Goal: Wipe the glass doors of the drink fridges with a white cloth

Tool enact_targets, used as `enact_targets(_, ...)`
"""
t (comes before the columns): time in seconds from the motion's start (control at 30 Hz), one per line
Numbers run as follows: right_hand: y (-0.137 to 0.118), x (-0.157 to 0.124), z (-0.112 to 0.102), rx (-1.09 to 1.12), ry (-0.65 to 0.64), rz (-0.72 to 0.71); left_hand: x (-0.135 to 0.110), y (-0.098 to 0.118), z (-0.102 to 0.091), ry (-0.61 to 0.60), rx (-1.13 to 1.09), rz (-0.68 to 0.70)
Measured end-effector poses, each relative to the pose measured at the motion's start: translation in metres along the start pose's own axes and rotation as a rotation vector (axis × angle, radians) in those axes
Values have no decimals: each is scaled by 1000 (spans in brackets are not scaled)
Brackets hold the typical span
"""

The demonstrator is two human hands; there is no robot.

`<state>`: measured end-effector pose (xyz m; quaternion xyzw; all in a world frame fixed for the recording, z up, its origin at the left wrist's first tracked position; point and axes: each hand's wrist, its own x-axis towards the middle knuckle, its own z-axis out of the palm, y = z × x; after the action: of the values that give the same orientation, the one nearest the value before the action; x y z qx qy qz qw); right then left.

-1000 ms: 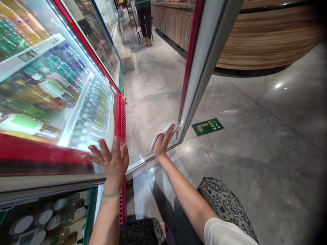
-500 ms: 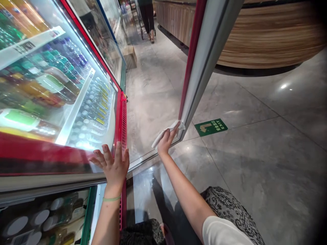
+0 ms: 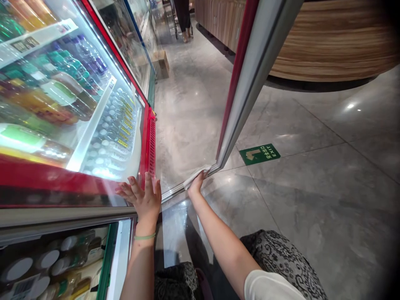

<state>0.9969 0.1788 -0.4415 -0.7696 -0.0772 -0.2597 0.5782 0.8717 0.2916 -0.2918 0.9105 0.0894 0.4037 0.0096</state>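
Note:
My right hand is closed on a folded white cloth. The cloth rests at the bottom rail of an open glass door, a little left of its lower corner. My left hand has its fingers spread and nothing in it. It is up by the lower edge of the glass, in front of the red fridge frame; whether the palm touches the glass I cannot tell. A pale green band circles the left wrist.
Several drink bottles fill the lit shelves on the left. More white-capped bottles lie in the case at lower left. A green exit sign is on the floor. Beyond stand a cardboard box, a wood-panelled counter and a person.
My right hand has slid the cloth down and left, from the door's lower corner onto the bottom rail. My left hand has shifted slightly right, its fingers still spread.

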Motion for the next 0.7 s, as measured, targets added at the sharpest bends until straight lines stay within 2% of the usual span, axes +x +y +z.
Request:
enact_targets(0.1, -10, -13, 8, 15, 121, 134, -5, -4, 2, -22, -60, -38)
enact_targets(0.27, 9, 20, -5, 23, 187, 299, -16, -17, 2, -17, -25, -27)
enact_targets(0.33, 5, 21, -9, 15, 192, 342, -21, -21, 2, -27, -6, -54)
enact_targets(0.4, -13, 7, -9, 14, 149, 351, -26, -24, 2, -55, 5, -104)
enact_targets(0.47, -32, -5, -10, 36, 19, 320, -30, -27, 3, -90, 6, -150)
enact_targets(0.5, -39, -4, -12, 52, -58, 283, -32, -29, 4, -103, 3, -169)
enact_targets(0.53, -43, 2, -14, 58, -80, 256, -34, -30, 5, -109, -2, -186)
enact_targets(0.6, -42, 26, -20, 45, -9, 251, -37, -33, 7, -104, -13, -212)
enact_targets(0.67, -36, 51, -23, 5, 165, 307, -39, -34, 9, -95, -19, -225)
enact_targets(0.7, -34, 55, -22, -17, 209, 306, -40, -33, 10, -94, -19, -226)
